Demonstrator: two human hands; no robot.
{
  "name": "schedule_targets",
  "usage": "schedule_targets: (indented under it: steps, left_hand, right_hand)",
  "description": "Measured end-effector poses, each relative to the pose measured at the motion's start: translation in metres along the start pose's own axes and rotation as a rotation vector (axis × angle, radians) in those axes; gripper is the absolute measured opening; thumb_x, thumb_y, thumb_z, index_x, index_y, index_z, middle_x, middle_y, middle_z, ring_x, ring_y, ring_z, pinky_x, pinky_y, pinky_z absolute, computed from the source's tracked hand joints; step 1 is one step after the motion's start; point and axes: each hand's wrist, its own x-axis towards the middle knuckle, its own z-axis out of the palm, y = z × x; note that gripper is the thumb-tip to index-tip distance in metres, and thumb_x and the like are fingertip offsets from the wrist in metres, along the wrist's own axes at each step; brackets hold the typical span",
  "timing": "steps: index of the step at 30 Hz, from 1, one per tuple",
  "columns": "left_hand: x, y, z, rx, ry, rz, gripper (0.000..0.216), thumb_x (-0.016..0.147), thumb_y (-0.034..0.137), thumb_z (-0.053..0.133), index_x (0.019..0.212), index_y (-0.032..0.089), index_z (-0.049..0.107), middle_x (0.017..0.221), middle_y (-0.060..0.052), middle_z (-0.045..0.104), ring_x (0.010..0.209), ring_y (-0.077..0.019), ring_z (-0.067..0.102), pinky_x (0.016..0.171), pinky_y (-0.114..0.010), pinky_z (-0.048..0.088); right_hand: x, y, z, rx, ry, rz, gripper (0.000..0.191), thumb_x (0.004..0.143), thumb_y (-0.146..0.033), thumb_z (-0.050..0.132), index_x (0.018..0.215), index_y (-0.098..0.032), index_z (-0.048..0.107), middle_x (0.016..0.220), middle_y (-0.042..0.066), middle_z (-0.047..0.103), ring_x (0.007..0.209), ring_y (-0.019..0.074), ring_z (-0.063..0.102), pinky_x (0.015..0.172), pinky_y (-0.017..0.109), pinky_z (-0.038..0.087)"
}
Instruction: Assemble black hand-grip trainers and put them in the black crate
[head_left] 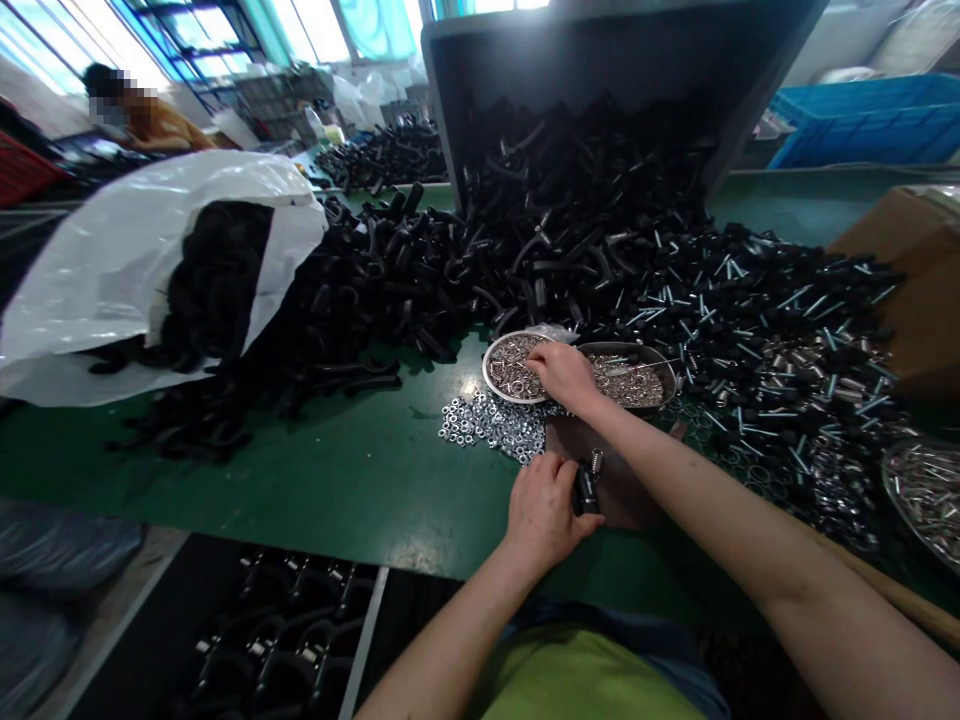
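My left hand (pixel 541 512) is closed around a small black plastic part (pixel 587 490) at the table's front edge. A metal spring (pixel 597 461) stands at the far end of that part. Farther forward, my right hand (pixel 566 374) reaches over the rim of a round white bowl (pixel 487 370) filled with small metal pins. Its fingertips are pinched together among the pins, and whatever is between them is too small to make out. Beside that bowl is a metal dish (pixel 634 385) of small metal pieces. Loose nuts (pixel 487 425) lie spread between my hands and to the left.
Black curved handles (pixel 390 270) are heaped across the table, spilling from a large grey bin (pixel 442 110). A white plastic bag (pixel 82 280) stands left. Black parts with metal bolts (pixel 735 320) and a cardboard box (pixel 915 280) are right. Finished-looking handles (pixel 277 640) lie lower left. A person (pixel 161 120) sits far left.
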Motion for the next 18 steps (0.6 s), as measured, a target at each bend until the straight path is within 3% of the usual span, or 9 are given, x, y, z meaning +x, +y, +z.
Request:
schedule_targets:
  steps: [5, 10, 15, 18]
  left_hand:
    - [0.001, -0.002, 0.001, -0.013, 0.002, 0.007, 0.057, 0.061, 0.044, 0.076, 0.108, 0.020, 0.056, 0.102, -0.007, 0.055, 0.096, -0.0256, 0.050, 0.084, -0.040, 0.044]
    - [0.004, -0.002, 0.001, -0.016, -0.014, 0.012, 0.050, 0.062, 0.041, 0.075, 0.104, 0.019, 0.058, 0.100, -0.006, 0.055, 0.094, -0.0252, 0.051, 0.083, -0.039, 0.043]
    - [0.004, -0.001, 0.000, -0.009, -0.021, 0.004, 0.047, 0.062, 0.040, 0.074, 0.102, 0.021, 0.058, 0.099, -0.006, 0.055, 0.094, -0.0246, 0.051, 0.083, -0.038, 0.042]
    - [0.004, -0.001, 0.001, -0.006, -0.017, 0.010, 0.046, 0.063, 0.041, 0.074, 0.100, 0.020, 0.058, 0.098, -0.006, 0.055, 0.093, -0.0246, 0.051, 0.082, -0.038, 0.042]
  right_hand:
    - [-0.063, 0.021, -0.028, 0.195, -0.094, -0.046, 0.016, 0.085, -0.029, 0.053, 0.085, -0.018, 0.065, 0.080, 0.001, 0.067, 0.071, 0.0123, 0.058, 0.067, 0.024, 0.041]
    - [-0.127, 0.045, -0.029, 0.129, -0.226, -0.097, 0.015, 0.087, -0.024, 0.049, 0.079, -0.018, 0.060, 0.080, 0.003, 0.063, 0.077, 0.0145, 0.056, 0.071, 0.026, 0.040]
    - [-0.141, 0.044, -0.020, -0.061, -0.276, -0.137, 0.014, 0.089, -0.023, 0.046, 0.083, -0.018, 0.057, 0.083, 0.004, 0.061, 0.079, 0.0162, 0.056, 0.069, 0.027, 0.038]
    - [-0.145, 0.034, -0.015, -0.188, -0.251, -0.237, 0.014, 0.088, -0.019, 0.045, 0.084, -0.016, 0.059, 0.084, 0.008, 0.061, 0.081, 0.0197, 0.054, 0.067, 0.030, 0.036]
